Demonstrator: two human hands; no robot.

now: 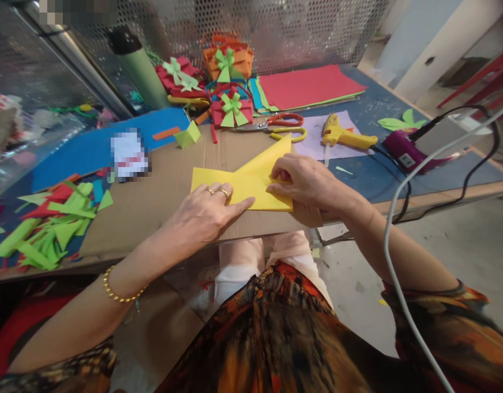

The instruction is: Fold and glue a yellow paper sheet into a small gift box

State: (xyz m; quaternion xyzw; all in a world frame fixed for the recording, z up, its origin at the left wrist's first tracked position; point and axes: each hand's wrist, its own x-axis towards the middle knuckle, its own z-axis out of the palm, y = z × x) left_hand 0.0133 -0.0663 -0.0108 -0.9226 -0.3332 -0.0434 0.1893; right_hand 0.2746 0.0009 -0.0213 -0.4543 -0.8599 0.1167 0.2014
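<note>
A folded sheet of yellow paper lies on a piece of brown cardboard near the table's front edge. One corner of the sheet stands up toward the far side. My left hand rests flat on the paper's left part, thumb stretched along its near edge. At the right side, the fingers of my right hand are curled and pinch the yellow paper. Beyond the sheet lie scissors with red handles and a yellow-handled pair.
A yellow glue gun lies on lilac paper. A white cable crosses near my right arm, beside a purple power adapter. Green paper scraps are heaped left. Small paper bags, red sheets and a green bottle stand behind.
</note>
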